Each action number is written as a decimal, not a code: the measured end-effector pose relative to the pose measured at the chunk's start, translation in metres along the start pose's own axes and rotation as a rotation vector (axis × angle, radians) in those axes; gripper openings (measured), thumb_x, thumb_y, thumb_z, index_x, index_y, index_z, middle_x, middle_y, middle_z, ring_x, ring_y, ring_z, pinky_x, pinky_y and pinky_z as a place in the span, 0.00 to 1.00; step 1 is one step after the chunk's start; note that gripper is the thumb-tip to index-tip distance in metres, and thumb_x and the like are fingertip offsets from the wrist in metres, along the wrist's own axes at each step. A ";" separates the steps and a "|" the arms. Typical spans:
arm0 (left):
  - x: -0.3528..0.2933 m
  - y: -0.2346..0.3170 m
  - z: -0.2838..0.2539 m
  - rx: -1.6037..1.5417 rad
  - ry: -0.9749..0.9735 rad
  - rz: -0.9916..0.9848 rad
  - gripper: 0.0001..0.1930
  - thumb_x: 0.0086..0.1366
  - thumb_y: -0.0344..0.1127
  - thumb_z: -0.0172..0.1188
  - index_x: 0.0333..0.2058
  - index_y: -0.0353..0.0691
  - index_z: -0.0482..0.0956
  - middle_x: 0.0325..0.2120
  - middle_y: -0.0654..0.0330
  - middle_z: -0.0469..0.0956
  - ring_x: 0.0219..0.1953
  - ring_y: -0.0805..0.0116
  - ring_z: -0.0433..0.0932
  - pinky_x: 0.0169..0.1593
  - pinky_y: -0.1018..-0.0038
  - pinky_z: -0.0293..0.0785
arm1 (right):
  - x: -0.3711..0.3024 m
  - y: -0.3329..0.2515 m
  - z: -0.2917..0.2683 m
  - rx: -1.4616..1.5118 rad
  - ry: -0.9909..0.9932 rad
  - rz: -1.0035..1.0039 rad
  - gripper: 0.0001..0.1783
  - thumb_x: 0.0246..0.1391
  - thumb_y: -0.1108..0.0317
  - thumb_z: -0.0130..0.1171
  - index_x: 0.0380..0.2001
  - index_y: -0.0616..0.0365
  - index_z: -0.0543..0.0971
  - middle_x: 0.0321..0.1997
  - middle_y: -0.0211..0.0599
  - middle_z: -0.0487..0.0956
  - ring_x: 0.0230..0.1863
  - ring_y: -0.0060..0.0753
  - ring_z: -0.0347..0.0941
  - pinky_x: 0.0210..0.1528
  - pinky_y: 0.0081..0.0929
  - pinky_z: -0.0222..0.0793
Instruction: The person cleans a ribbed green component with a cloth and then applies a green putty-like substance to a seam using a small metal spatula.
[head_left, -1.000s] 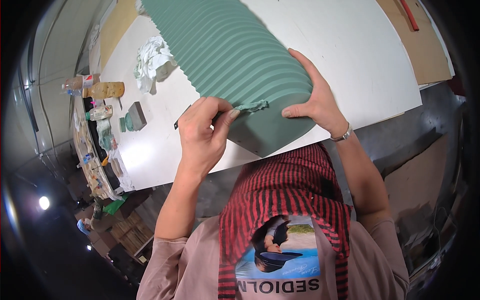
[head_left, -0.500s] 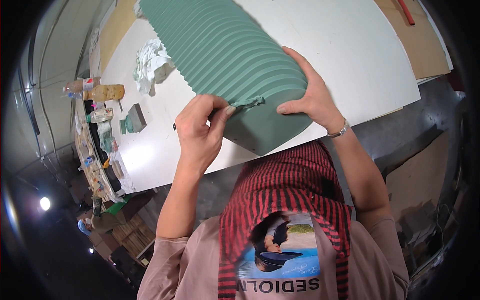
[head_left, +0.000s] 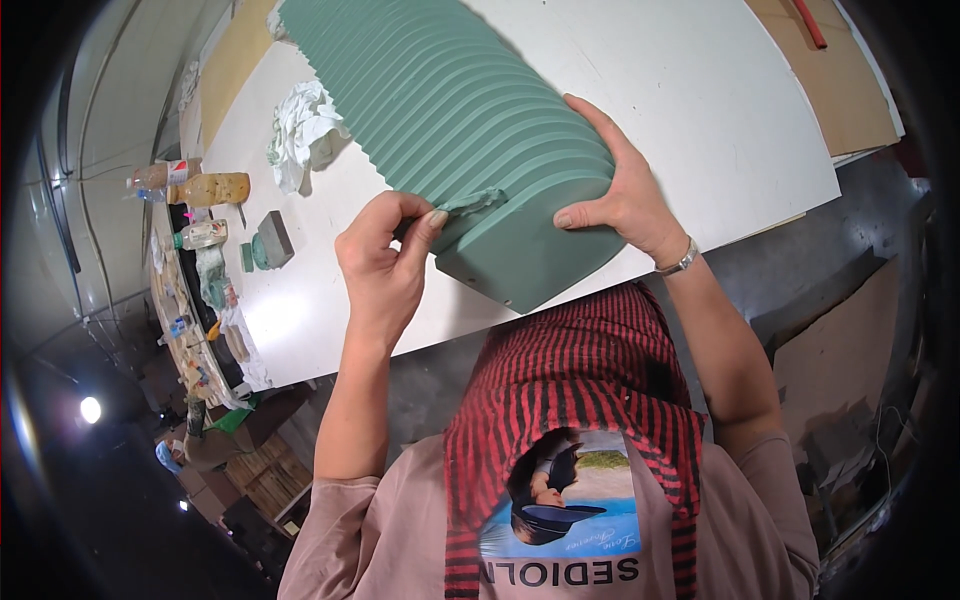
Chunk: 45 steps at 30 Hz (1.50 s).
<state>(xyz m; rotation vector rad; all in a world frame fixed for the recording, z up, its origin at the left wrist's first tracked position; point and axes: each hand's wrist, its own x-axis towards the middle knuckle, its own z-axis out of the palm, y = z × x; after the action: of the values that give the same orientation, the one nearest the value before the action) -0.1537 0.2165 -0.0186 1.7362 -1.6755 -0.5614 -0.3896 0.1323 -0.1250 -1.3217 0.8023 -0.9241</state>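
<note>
A long green ribbed piece (head_left: 450, 110) with a rounded back and a smooth flat end lies tilted across the white table. My left hand (head_left: 383, 243) is closed in a pinch on a thin, crumpled green strip (head_left: 477, 203), perhaps cloth. The strip lies along a groove beside the last rib, close to the flat end. On the other side my right hand (head_left: 640, 203) grips the ribbed piece, its thumb on the end face and its fingers along the curved side. Two small holes show near the end's lower edge.
A crumpled white cloth (head_left: 303, 135) lies left of the ribbed piece. Nearer the table's left edge are a grey-green block (head_left: 270, 240) and several bottles, one holding yellowish liquid (head_left: 215, 188). Brown board (head_left: 835, 70) with a red rod (head_left: 810, 24) is at the far right.
My left hand has slid a little to the left with the green strip, which now lies farther left along the groove. My right hand keeps its place on the ribbed piece.
</note>
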 end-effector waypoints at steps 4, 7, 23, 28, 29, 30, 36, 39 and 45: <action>0.008 0.003 0.004 0.065 -0.009 0.025 0.04 0.63 0.23 0.64 0.30 0.31 0.76 0.20 0.64 0.76 0.25 0.79 0.73 0.31 0.82 0.69 | 0.000 0.000 0.001 0.039 -0.004 0.016 0.60 0.27 0.66 0.80 0.68 0.60 0.62 0.63 0.47 0.71 0.64 0.41 0.66 0.67 0.33 0.60; 0.008 0.000 0.003 -0.004 0.010 0.019 0.05 0.63 0.24 0.64 0.30 0.31 0.76 0.20 0.64 0.76 0.24 0.79 0.73 0.31 0.82 0.69 | 0.000 0.001 0.001 0.040 0.001 0.012 0.60 0.27 0.67 0.80 0.68 0.60 0.62 0.63 0.47 0.71 0.64 0.40 0.66 0.67 0.32 0.60; 0.019 -0.003 0.002 -0.003 -0.025 0.062 0.05 0.61 0.23 0.65 0.29 0.32 0.77 0.20 0.64 0.77 0.24 0.78 0.73 0.32 0.82 0.70 | 0.000 0.004 0.001 0.041 0.000 0.008 0.60 0.27 0.66 0.80 0.68 0.59 0.62 0.63 0.46 0.70 0.65 0.40 0.66 0.67 0.33 0.59; 0.020 -0.007 -0.004 0.114 -0.043 0.189 0.05 0.60 0.22 0.65 0.28 0.31 0.77 0.21 0.62 0.77 0.24 0.76 0.74 0.32 0.81 0.70 | 0.000 0.005 0.001 0.023 0.003 0.007 0.60 0.27 0.65 0.81 0.68 0.59 0.62 0.63 0.46 0.71 0.65 0.41 0.66 0.67 0.34 0.59; 0.021 -0.007 -0.004 0.113 -0.043 0.191 0.05 0.60 0.22 0.65 0.28 0.31 0.77 0.21 0.62 0.77 0.24 0.76 0.74 0.32 0.81 0.70 | 0.000 0.004 0.001 0.020 0.002 0.005 0.61 0.27 0.65 0.81 0.68 0.59 0.62 0.63 0.46 0.71 0.64 0.41 0.66 0.67 0.34 0.59; 0.023 -0.006 -0.003 0.100 -0.050 0.162 0.05 0.59 0.22 0.65 0.28 0.31 0.77 0.21 0.62 0.77 0.25 0.76 0.74 0.32 0.81 0.71 | -0.001 0.003 0.000 0.016 0.001 0.002 0.61 0.27 0.65 0.81 0.68 0.59 0.62 0.63 0.46 0.71 0.64 0.41 0.66 0.67 0.34 0.59; 0.031 -0.004 -0.009 0.058 -0.119 0.107 0.05 0.59 0.22 0.66 0.28 0.31 0.77 0.22 0.62 0.78 0.26 0.76 0.74 0.33 0.80 0.71 | 0.000 0.004 0.000 0.005 0.005 0.013 0.61 0.26 0.63 0.81 0.68 0.58 0.62 0.63 0.47 0.71 0.64 0.42 0.66 0.67 0.34 0.60; 0.035 -0.002 -0.009 0.059 -0.127 0.088 0.05 0.59 0.22 0.66 0.29 0.31 0.77 0.22 0.63 0.78 0.26 0.77 0.74 0.33 0.80 0.71 | 0.001 0.004 -0.001 -0.022 -0.016 0.043 0.65 0.24 0.62 0.83 0.70 0.56 0.60 0.66 0.44 0.69 0.67 0.41 0.63 0.69 0.33 0.57; 0.039 -0.003 -0.012 0.088 -0.161 0.159 0.05 0.59 0.23 0.67 0.29 0.31 0.78 0.22 0.63 0.78 0.26 0.77 0.74 0.32 0.80 0.70 | 0.001 0.003 -0.001 -0.014 -0.016 0.028 0.65 0.24 0.62 0.83 0.70 0.56 0.60 0.66 0.44 0.68 0.67 0.40 0.63 0.69 0.33 0.57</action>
<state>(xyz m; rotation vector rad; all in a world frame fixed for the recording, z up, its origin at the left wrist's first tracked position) -0.1399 0.1797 -0.0075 1.6355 -1.9580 -0.5738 -0.3896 0.1314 -0.1280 -1.3256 0.8145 -0.8863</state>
